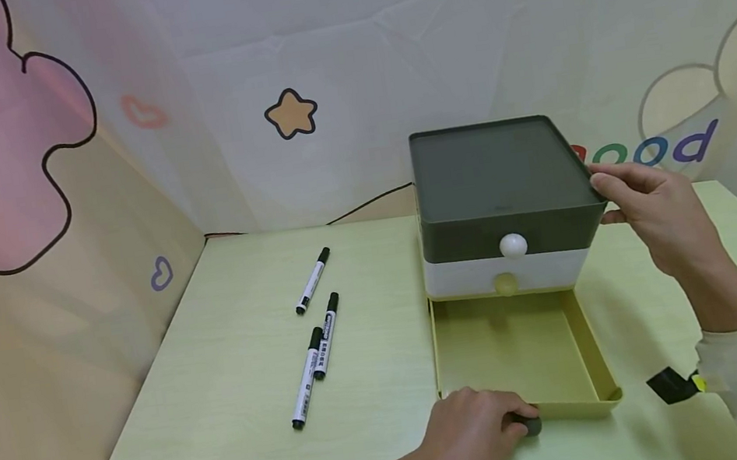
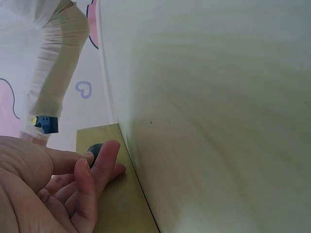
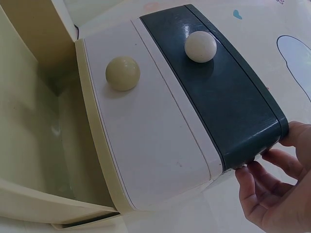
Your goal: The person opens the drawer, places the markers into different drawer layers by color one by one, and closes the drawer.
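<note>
A small desktop drawer box (image 1: 502, 172) has a dark green top section, a white middle drawer (image 3: 150, 121) and a yellow-green bottom drawer (image 1: 602, 408). The bottom drawer stands pulled out toward me, its inner floor showing. My left hand (image 1: 468, 436) pinches the dark round knob (image 2: 94, 151) on that drawer's front between thumb and fingers. At the box's upper right corner my right hand (image 1: 664, 220) grips the dark green section, thumb at the top edge and fingertips against the side. A white knob (image 1: 514, 245) and a yellow-green knob (image 1: 507, 284) sit on the two shut upper levels.
Several black-capped white markers lie left of the box: one marker (image 1: 313, 281) farther back, and a marker (image 1: 327, 336) touching another marker (image 1: 307, 378). A printed cloth (image 1: 329, 47) hangs behind the light table (image 1: 224, 407). A black strap end (image 1: 673, 385) shows by the right sleeve.
</note>
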A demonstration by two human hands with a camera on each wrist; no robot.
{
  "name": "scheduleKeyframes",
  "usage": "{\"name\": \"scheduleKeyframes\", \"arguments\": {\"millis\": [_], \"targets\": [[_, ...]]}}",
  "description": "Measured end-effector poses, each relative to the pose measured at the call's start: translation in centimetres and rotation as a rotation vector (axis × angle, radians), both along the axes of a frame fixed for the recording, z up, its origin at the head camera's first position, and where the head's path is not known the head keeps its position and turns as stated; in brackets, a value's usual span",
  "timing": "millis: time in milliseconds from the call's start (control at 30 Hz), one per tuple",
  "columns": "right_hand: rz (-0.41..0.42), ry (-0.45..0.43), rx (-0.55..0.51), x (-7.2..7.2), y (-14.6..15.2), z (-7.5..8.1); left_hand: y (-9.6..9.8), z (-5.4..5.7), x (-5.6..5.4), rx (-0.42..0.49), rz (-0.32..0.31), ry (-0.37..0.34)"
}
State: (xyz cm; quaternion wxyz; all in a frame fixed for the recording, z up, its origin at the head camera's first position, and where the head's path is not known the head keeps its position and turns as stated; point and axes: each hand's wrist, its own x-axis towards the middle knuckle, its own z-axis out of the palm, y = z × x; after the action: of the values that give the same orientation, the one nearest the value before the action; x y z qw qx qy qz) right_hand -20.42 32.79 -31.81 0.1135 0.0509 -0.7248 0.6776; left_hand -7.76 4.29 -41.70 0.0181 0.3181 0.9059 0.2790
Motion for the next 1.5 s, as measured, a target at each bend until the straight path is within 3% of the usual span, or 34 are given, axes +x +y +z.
{"name": "scheduleKeyframes", "arguments": {"millis": [267, 700, 933, 1167, 1500], "targets": [[0.019, 0.008, -0.044, -0.2, 0.0, 0.0, -0.1, 0.0, 0.8, -0.015, -0.003, -0.021], [0.027, 0.010, -0.049, -0.2, 0.1, -0.1, -0.2, -0.2, 1.3, -0.009, -0.067, -0.019], [0.014, 0.011, -0.023, -0.1, 0.1, 0.0, -0.2, 0.3, 1.5, -0.061, -0.107, -0.076], [0.016, 0.015, -0.036, -0.1, 0.1, 0.0, -0.4, 0.6, 1.6, -0.104, -0.123, -0.053], [0.009, 0.001, -0.012, 0.0, 0.0, 0.1, -1.5, 1.8, 1.8, -0.125, -0.051, -0.078]]}}
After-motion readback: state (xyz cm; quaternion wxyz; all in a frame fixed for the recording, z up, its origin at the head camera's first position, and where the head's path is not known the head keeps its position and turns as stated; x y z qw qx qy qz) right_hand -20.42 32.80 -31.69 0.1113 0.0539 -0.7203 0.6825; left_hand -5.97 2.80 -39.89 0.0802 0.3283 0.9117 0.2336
